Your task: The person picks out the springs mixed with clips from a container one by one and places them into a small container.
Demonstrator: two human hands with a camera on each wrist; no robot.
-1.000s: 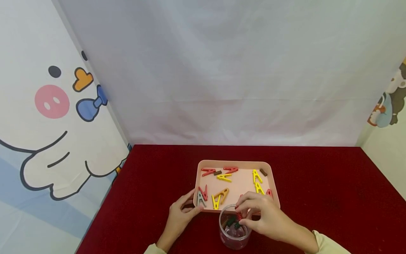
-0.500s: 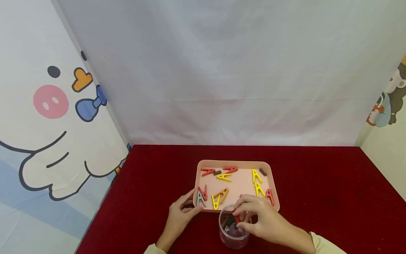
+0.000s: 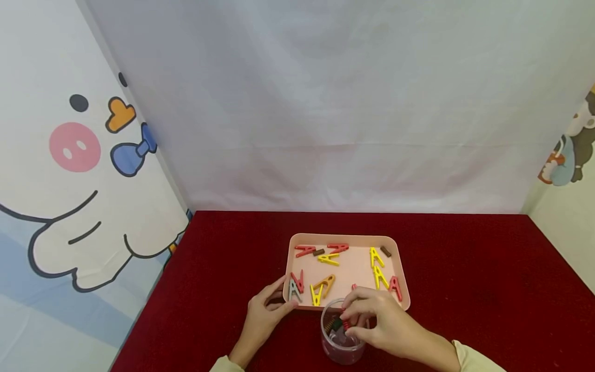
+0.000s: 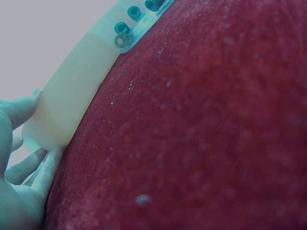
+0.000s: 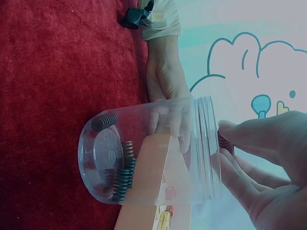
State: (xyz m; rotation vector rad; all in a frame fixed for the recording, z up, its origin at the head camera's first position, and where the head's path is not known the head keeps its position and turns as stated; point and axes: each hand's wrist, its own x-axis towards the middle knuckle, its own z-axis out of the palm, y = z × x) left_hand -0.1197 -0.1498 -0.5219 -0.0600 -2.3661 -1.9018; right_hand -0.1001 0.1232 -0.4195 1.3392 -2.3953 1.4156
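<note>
My right hand (image 3: 386,321) pinches a red coil spring (image 3: 345,324) between thumb and fingers at the mouth of a clear plastic jar (image 3: 343,355). In the right wrist view the red spring (image 5: 226,144) shows between the fingertips, right at the threaded rim. Inside the jar lie several springs, among them dark ones (image 5: 123,178) along the wall and another dark spring (image 5: 104,121) near the bottom. My left hand (image 3: 264,314) holds the near left corner of a pink tray (image 3: 358,261), with the thumb at the front rim and fingers against the side.
In the tray lie yellow clothespin halves (image 3: 380,278), red ones (image 3: 304,251), a grey one (image 3: 295,290) and an orange one (image 3: 329,283). Two dark brown springs (image 3: 385,251) lie toward its back. A red cloth (image 3: 465,279) covers the table, with a white curtain (image 3: 353,113) behind.
My right hand has moved slightly left, with the red spring coming further over the jar's mouth. A red clothespin half at the tray's right side is now uncovered. The left hand stays put.
</note>
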